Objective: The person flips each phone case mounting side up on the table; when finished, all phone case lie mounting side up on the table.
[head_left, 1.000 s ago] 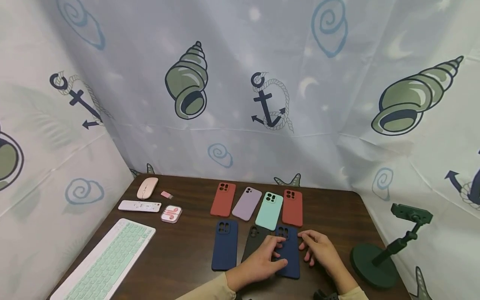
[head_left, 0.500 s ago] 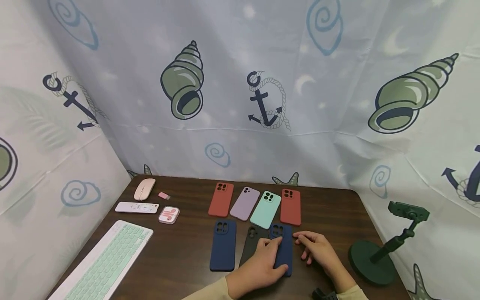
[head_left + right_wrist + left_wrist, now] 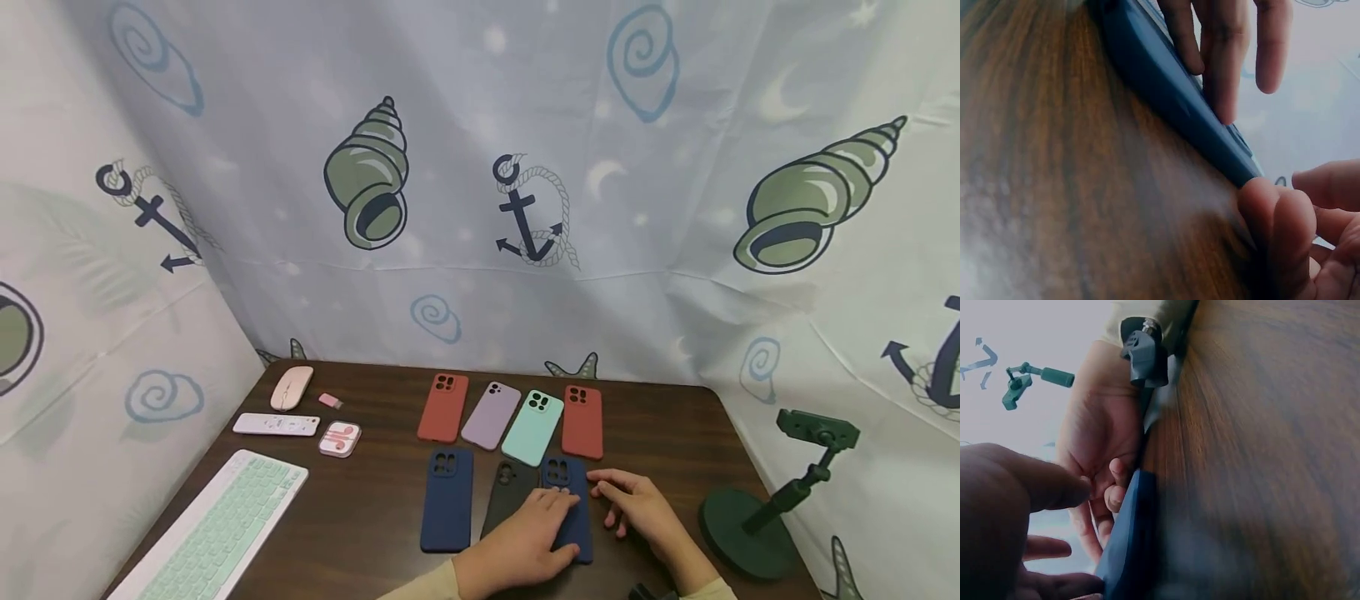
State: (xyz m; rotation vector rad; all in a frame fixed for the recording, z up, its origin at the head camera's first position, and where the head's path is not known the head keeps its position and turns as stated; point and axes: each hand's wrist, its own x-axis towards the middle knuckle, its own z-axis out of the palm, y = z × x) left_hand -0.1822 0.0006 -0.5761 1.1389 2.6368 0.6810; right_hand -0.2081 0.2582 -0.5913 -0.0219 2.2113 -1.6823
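Observation:
A navy phone case [image 3: 576, 521] lies face down at the right end of the front row. My left hand [image 3: 521, 540] is over it, fingers resting on its back and thumb near its lower part. In the right wrist view, the left fingers [image 3: 1225, 69] touch the top face of the case [image 3: 1172, 94]. Just off the case's right edge is my right hand [image 3: 637, 510], its fingers loosely bent and holding nothing. Under the left hand, a black phone case [image 3: 508, 492] is partly hidden. Another navy phone case [image 3: 447, 504] lies to its left.
Behind is a row with a red case [image 3: 443, 408], a lilac case [image 3: 491, 417], a mint case [image 3: 533, 429] and another red case [image 3: 582, 422]. Keyboard [image 3: 217, 525], remote [image 3: 276, 425], mouse [image 3: 292, 388] and earphone box [image 3: 340, 439] lie left. A green stand [image 3: 746, 533] is right.
The right-hand navy case has shifted slightly left, toward the black case, with my left hand on it. My right hand has stayed close beside its edge. The head view has shifted a little.

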